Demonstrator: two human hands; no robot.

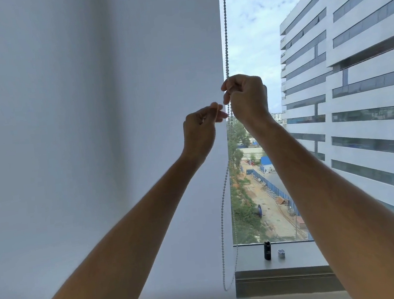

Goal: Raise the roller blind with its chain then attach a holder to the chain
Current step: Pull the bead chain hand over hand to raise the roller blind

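A white roller blind point(115, 134) hangs down over the left of the window. Its bead chain point(225, 23) runs down the blind's right edge and ends in a loop point(227, 286) near the sill. High on the chain, at about head height, my right hand point(246, 97) is closed around it. My left hand point(201, 129) is just below and to the left, fingertips pinched together right next to the chain; whether they grip a strand is unclear. A small white holder point(281, 253) lies on the sill.
A black cylindrical object point(267, 250) stands upright on the grey window sill point(301, 258), left of the holder. Through the uncovered glass I see a white office building point(355, 82) and a street far below.
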